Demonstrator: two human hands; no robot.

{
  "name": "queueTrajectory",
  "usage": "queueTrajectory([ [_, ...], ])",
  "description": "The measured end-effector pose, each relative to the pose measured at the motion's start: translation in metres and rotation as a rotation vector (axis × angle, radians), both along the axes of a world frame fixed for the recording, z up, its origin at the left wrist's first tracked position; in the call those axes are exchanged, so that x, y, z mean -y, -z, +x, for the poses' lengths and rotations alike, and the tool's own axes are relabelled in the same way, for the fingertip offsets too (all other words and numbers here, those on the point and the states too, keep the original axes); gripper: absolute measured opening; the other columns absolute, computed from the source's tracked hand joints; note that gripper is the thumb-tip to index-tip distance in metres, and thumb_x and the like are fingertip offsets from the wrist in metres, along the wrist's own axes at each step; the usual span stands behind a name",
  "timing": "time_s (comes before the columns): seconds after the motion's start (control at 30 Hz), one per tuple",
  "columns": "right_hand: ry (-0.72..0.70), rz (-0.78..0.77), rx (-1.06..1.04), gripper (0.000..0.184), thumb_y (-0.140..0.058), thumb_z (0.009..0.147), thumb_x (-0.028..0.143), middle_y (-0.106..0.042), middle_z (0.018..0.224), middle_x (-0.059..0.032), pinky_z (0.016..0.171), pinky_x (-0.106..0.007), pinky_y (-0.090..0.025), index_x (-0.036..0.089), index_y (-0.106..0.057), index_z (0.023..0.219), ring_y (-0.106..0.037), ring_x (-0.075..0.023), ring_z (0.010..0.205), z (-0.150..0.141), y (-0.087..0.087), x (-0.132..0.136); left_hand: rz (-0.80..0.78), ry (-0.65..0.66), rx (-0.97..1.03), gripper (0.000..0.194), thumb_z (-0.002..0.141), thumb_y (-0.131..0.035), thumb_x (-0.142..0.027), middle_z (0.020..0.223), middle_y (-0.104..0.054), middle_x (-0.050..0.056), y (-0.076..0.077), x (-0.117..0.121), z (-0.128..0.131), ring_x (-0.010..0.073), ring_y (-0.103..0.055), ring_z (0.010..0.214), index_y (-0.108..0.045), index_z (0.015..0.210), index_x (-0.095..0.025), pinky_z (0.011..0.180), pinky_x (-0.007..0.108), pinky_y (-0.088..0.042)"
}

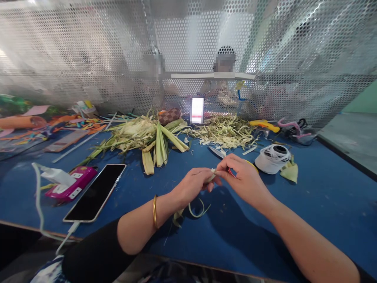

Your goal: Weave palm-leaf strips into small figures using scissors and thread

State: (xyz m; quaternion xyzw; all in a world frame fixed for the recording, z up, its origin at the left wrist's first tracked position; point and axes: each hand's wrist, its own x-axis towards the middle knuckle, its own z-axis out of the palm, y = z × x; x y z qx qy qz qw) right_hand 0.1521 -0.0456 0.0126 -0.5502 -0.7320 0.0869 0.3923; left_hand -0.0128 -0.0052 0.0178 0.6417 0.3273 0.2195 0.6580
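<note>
Gap between husks [160,149] and left hand [193,184]

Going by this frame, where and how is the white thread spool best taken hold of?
Probably around the wound body of the white thread spool, coming from above, on its near and far sides. It seems to stand upright, dark core end up; the pale leaf piece sits close against its right, and the right hand is at its left.

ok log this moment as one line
left hand: holding pale husk piece | right hand: pinching same piece | scissors: on table, partly behind right hand | thread spool: right of scissors
</note>
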Motion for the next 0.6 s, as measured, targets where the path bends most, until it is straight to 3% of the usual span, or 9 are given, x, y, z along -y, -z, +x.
queueTrajectory([
  [0.13,0.021,-0.036,-0.069,0.017,-0.057,0.084,0.024,-0.058,0.071,-0.0011,0.066,-0.030,-0.042,0.021,-0.058,0.068,-0.054,-0.0159,0.069,0.003,-0.001,-0.002,0.055,0.045,0.023,0.030,0.088,-0.040,-0.035,0.058,-0.038,-0.004,0.000,-0.001,-0.001,0.0099,-0.031,0.054,-0.059,0.076,-0.016,0.054,0.025,-0.027],
  [0.23,0.021,-0.098,-0.216,0.007,-0.062,0.080,0.027,-0.063,0.076,-0.0015,0.068,-0.030,-0.047,0.021,-0.066,0.082,-0.058,-0.0162,0.071,0.004,0.002,-0.004,0.115,0.080,0.023,0.031,0.090,-0.039,-0.036,0.058,-0.037,-0.005,0.002,-0.002,-0.001,0.0093,-0.029,0.053,-0.058,0.077,-0.016,0.053,0.025,-0.024],
  [0.3,-0.014,-0.112,-0.282,0.015,-0.062,0.080,0.028,-0.067,0.080,-0.0021,0.072,-0.032,-0.050,0.022,-0.070,0.091,-0.062,-0.0171,0.074,0.004,0.005,-0.005,0.130,0.069,0.024,0.032,0.091,-0.038,-0.036,0.059,-0.037,-0.005,0.003,-0.002,-0.001,0.0093,-0.030,0.053,-0.058,0.077,-0.015,0.052,0.025,-0.024],
  [0.43,-0.053,-0.017,-0.215,0.019,-0.055,0.087,0.029,-0.070,0.080,-0.0037,0.074,-0.034,-0.051,0.023,-0.074,0.085,-0.065,-0.0191,0.078,0.001,0.009,-0.004,0.059,0.056,0.050,0.030,0.092,-0.038,-0.035,0.060,-0.037,-0.005,0.004,0.000,-0.001,0.0088,-0.027,0.053,-0.057,0.082,-0.015,0.052,0.024,-0.023],
  [0.6,-0.061,0.057,-0.103,0.024,-0.050,0.091,0.027,-0.069,0.084,-0.0053,0.074,-0.034,-0.052,0.022,-0.074,0.091,-0.065,-0.0190,0.079,-0.002,0.010,-0.002,0.010,0.054,0.058,0.022,0.089,-0.042,-0.033,0.063,-0.036,-0.005,0.004,0.001,0.000,0.0089,-0.028,0.055,-0.053,0.080,-0.016,0.052,0.023,-0.023],
])
